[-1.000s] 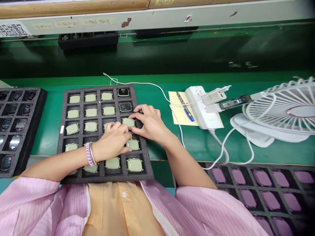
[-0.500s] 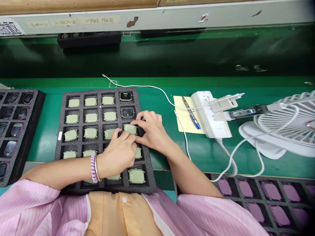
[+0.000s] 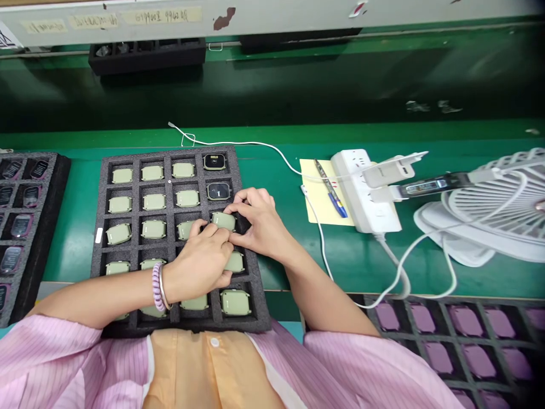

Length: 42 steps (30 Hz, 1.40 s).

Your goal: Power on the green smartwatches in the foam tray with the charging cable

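A green tabletop (image 3: pixel 72 233) ran across the head view, with a pale shelf edge (image 3: pixel 281 23) above it. A grey foam tray (image 3: pixel 171 216) lay on it before the person, its compartments holding pale green watch cases (image 3: pixel 154 202). In the rightmost column, third row from the top, one green case (image 3: pixel 222 220) sat slightly tilted in its compartment. The hands met there: the right hand (image 3: pixel 264 224) pinched its right end between thumb and forefinger, while the left hand (image 3: pixel 198 267), fingers bent, reached its lower edge; as those fingertips were partly hidden, I could not tell whether they gripped or only pressed. Two dark-faced watches (image 3: pixel 218 191) lay in the two compartments above. To the right, a white power strip (image 3: pixel 364 199) and a pen (image 3: pixel 332 190) rested on yellow paper (image 3: pixel 310 199), near a white fan (image 3: pixel 502 210). Another foam tray (image 3: pixel 55 193) stood at the left, and purple cases (image 3: pixel 479 360) filled a tray at the lower right.
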Motion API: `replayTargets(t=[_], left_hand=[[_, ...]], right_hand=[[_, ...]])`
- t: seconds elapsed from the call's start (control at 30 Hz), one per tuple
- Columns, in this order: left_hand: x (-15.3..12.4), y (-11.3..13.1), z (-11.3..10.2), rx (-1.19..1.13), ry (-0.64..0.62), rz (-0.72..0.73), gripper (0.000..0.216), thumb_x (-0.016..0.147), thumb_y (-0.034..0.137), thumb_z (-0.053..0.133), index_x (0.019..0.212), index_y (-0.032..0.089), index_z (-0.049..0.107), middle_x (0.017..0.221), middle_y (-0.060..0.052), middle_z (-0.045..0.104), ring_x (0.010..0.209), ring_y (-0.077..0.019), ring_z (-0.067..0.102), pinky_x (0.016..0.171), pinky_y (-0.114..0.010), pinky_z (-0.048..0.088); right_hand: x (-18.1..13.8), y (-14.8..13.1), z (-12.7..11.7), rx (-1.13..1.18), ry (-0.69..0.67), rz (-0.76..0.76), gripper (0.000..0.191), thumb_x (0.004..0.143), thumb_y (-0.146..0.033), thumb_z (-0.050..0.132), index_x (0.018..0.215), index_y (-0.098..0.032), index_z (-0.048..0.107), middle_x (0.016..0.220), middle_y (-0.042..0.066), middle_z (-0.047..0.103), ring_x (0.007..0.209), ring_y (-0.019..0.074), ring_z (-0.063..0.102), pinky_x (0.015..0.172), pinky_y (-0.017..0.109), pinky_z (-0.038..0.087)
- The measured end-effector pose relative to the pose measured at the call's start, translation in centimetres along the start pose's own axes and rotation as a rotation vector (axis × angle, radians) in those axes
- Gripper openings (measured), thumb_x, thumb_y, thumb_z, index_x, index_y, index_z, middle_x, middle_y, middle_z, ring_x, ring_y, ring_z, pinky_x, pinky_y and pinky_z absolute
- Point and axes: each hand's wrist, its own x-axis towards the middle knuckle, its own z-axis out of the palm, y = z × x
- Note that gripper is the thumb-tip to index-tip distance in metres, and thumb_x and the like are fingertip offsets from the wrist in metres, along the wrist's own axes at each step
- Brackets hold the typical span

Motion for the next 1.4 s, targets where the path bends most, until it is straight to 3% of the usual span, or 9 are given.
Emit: replayTargets(t=[0.13, 0.33, 0.5, 0.83, 1.07, 1.4], left_hand=[[0.08, 0.01, 0.14, 0.013, 0.008, -0.002, 0.056, 0.091, 0.040, 0.047, 0.136, 0.011, 0.064, 0.135, -0.010, 0.042, 0.135, -0.0073, 0.023, 0.140, -0.051, 0.016], [0.06, -0.04, -0.15, 0.009, 0.015, 0.025, 0.057, 0.090, 0.038, 0.048, 0.135, 0.008, 0.065, 0.133, -0.012, 0.042, 0.133, -0.0063, 0.023, 0.137, -0.052, 0.019], [-0.10, 0.14, -0.50, 0.026, -0.013, -0.017, 0.057, 0.091, 0.040, 0.047, 0.139, 0.014, 0.063, 0.138, -0.009, 0.041, 0.137, -0.0082, 0.023, 0.139, -0.051, 0.018], [-0.12, 0.24, -0.58, 0.024, -0.030, -0.051, 0.057, 0.092, 0.042, 0.048, 0.141, 0.017, 0.062, 0.141, -0.006, 0.041, 0.140, -0.0094, 0.025, 0.141, -0.047, 0.016], [-0.17, 0.33, -0.60, 0.007, -0.038, -0.065, 0.056, 0.091, 0.043, 0.049, 0.140, 0.018, 0.062, 0.142, -0.005, 0.042, 0.141, -0.0093, 0.025, 0.142, -0.044, 0.015], [-0.01, 0.39, -0.58, 0.008, -0.044, -0.073, 0.057, 0.091, 0.042, 0.049, 0.141, 0.018, 0.062, 0.143, -0.004, 0.041, 0.142, -0.0091, 0.025, 0.144, -0.044, 0.013]], right_hand=[[0.04, -0.27, -0.14, 0.029, -0.042, 0.063, 0.044, 0.079, -0.048, 0.074, 0.115, -0.022, 0.075, 0.133, 0.005, 0.046, 0.113, 0.0009, 0.025, 0.098, 0.015, 0.017], [0.08, -0.05, -0.10, 0.051, -0.029, 0.038, 0.048, 0.080, -0.052, 0.071, 0.115, -0.019, 0.074, 0.132, 0.006, 0.046, 0.114, 0.0014, 0.025, 0.099, 0.014, 0.017], [0.06, -0.08, -0.22, 0.005, -0.053, 0.069, 0.047, 0.079, -0.047, 0.070, 0.117, -0.020, 0.073, 0.134, 0.006, 0.045, 0.115, 0.0021, 0.024, 0.100, 0.015, 0.017], [0.14, 0.46, 0.22, 0.058, 0.021, -0.039, 0.043, 0.079, -0.046, 0.070, 0.111, -0.017, 0.074, 0.127, 0.007, 0.046, 0.109, 0.0010, 0.022, 0.095, 0.016, 0.015], [0.27, -0.16, -0.19, 0.084, -0.026, 0.053, 0.042, 0.074, -0.041, 0.072, 0.111, -0.021, 0.074, 0.128, 0.005, 0.047, 0.109, 0.0004, 0.022, 0.095, 0.014, 0.013], [0.25, -0.14, -0.26, 0.085, -0.023, 0.048, 0.042, 0.075, -0.041, 0.072, 0.111, -0.020, 0.074, 0.127, 0.006, 0.047, 0.108, 0.0001, 0.021, 0.094, 0.013, 0.011]])
